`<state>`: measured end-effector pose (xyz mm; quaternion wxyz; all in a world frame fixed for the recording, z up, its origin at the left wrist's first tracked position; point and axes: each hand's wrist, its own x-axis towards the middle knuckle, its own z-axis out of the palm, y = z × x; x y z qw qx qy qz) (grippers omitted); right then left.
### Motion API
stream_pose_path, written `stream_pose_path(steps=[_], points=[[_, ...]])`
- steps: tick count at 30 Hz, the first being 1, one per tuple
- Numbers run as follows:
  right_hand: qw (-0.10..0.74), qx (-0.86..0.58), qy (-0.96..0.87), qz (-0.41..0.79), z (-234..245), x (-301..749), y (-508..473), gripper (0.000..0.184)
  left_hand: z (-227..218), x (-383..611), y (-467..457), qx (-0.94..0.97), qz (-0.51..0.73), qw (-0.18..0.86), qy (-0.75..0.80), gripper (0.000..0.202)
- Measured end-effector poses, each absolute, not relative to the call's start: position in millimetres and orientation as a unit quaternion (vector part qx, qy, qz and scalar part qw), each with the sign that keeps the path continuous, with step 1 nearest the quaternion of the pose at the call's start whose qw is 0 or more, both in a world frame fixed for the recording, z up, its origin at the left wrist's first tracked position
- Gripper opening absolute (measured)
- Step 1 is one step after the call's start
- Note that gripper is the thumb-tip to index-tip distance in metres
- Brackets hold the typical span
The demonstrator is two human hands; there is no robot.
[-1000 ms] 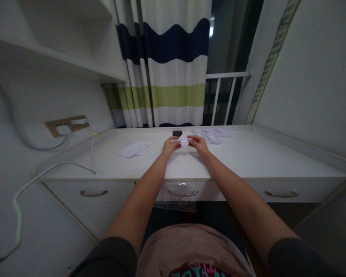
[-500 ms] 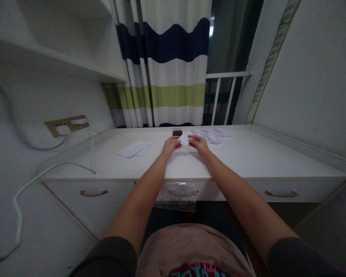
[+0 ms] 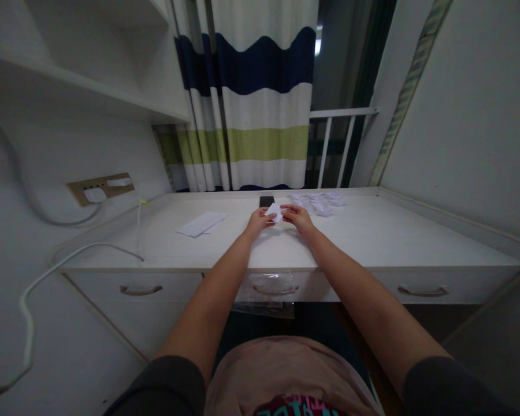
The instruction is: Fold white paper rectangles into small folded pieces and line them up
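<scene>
Over the middle of the white desk (image 3: 372,237), a small folded piece of white paper (image 3: 274,212) is between my hands. My left hand (image 3: 259,222) pinches its left side, thumb in front. At the right edge of the paper, the fingertips of my right hand (image 3: 297,217) are pressed together on it. A small black object (image 3: 266,201) lies just behind my left hand. Beyond my right hand is a loose pile of folded white paper pieces (image 3: 320,203). Flat white sheets (image 3: 203,224) lie to the left of my hands.
A white cable (image 3: 91,245) crosses the desk's left end, below a wall socket (image 3: 99,189). Clear plastic (image 3: 268,283) hangs over the middle drawer. A striped curtain (image 3: 264,110) and a railing (image 3: 342,112) stand behind the desk; a shelf (image 3: 91,86) juts out at upper left.
The folded paper has shifted slightly left and turned in my fingers. My left thumb now lies further across it, and my right hand has moved slightly left.
</scene>
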<state>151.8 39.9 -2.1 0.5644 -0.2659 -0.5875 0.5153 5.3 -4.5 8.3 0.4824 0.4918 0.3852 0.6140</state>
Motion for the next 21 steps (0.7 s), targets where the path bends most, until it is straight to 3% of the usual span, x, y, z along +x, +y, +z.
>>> stream_pose_path(steps=[13, 21], points=[[0.524, -0.3, -0.613, 0.509, 1.6, 151.1, 34.0, 0.034, 8.1, 3.2, -4.0, 0.528, 0.604, 0.42, 0.424, 0.026], [0.526, -0.282, -0.618, 0.512, 2.0, 151.1, 35.0, 0.035, 7.9, 4.0, -5.0, 0.519, 0.594, 0.449, 0.42, 0.028]])
